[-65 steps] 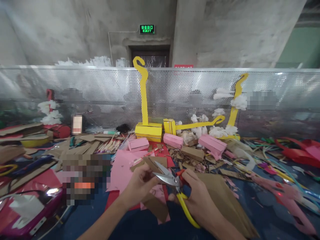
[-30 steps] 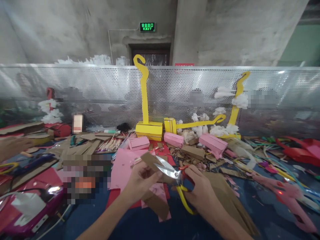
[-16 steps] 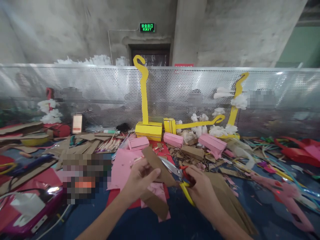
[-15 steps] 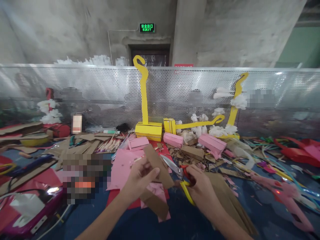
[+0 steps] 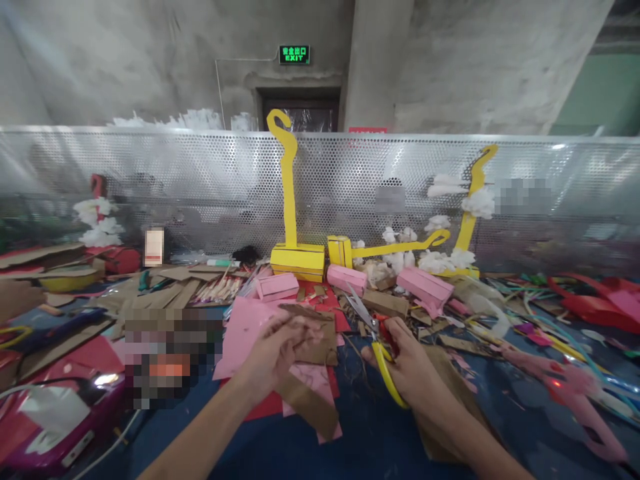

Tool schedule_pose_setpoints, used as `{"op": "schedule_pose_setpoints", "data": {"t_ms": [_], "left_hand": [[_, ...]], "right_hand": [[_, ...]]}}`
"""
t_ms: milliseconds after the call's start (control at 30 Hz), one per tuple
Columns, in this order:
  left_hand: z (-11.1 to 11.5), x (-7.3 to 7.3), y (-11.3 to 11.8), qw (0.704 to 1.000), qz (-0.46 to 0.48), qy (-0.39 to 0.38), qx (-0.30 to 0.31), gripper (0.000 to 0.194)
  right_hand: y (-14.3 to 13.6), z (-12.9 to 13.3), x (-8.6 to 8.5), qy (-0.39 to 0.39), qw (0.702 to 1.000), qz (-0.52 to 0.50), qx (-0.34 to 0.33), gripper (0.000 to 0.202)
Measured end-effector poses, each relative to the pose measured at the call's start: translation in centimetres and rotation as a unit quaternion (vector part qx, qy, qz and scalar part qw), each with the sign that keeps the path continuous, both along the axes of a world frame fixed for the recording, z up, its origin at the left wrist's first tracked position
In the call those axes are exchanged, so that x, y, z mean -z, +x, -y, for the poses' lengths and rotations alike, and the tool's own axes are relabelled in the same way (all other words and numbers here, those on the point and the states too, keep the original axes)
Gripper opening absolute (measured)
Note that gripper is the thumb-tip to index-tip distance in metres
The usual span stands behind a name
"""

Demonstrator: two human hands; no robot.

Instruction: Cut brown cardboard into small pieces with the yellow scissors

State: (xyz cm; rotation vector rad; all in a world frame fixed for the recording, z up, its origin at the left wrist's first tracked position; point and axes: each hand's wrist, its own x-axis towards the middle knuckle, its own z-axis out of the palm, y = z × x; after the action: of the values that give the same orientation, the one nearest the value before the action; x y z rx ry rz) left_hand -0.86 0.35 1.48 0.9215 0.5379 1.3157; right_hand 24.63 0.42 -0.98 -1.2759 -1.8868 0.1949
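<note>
My left hand is closed on a small brown cardboard piece, which sticks out past the blurred fingers. In my right hand are scissors with red and yellow handles. Their blades are parted, point up and away from me, and stand apart from the cardboard. Under my left hand, a brown cardboard strip lies on pink and red sheets. A pink sheet spreads to the left of that hand. Beside my right forearm lies a larger cardboard sheet.
Yellow hooked shapes on box bases stand by a perforated metal screen. Pink boxes and cardboard scraps lie before them. A pink glue gun is right; a purple power strip is left. Another person's hand shows far left.
The cardboard in my left hand has turned and come lower. My right hand has moved slightly right with the scissors, whose blades now point more upward. Another person's hand has appeared at far left.
</note>
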Motion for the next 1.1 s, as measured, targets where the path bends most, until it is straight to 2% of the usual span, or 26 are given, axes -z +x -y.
{"op": "schedule_pose_setpoints", "data": {"t_ms": [200,300,433,600,767,933,1100], "left_hand": [[-0.8,0.8,0.0,0.996,-0.059,0.033,-0.061,0.028],[-0.9,0.6,0.2,0.996,-0.052,0.005,-0.073,0.030],[-0.5,0.2,0.6,0.994,-0.028,-0.052,-0.090,0.045],[0.2,-0.3,0.7,0.998,-0.036,-0.049,-0.016,0.045],[0.3,-0.2,1.1,0.995,-0.042,-0.086,-0.035,0.039],[0.2,-0.2,0.6,0.990,0.004,-0.136,0.048,0.030],[-0.1,0.6,0.1,0.995,0.023,-0.084,0.050,0.034]], "right_hand": [[-0.7,0.8,-0.6,0.001,0.999,0.036,-0.008,0.023],[-1.1,1.5,-1.0,-0.015,0.998,0.040,-0.036,0.023],[-1.7,2.3,-1.3,-0.041,0.996,0.032,-0.075,0.026],[-2.0,2.3,-1.2,-0.079,0.993,0.034,-0.084,0.025],[-2.0,1.9,-0.5,-0.095,0.993,0.009,-0.066,0.022],[-1.8,1.7,0.3,-0.092,0.991,-0.063,-0.070,0.020],[-1.5,1.4,0.6,-0.100,0.987,-0.093,-0.081,0.021]]}}
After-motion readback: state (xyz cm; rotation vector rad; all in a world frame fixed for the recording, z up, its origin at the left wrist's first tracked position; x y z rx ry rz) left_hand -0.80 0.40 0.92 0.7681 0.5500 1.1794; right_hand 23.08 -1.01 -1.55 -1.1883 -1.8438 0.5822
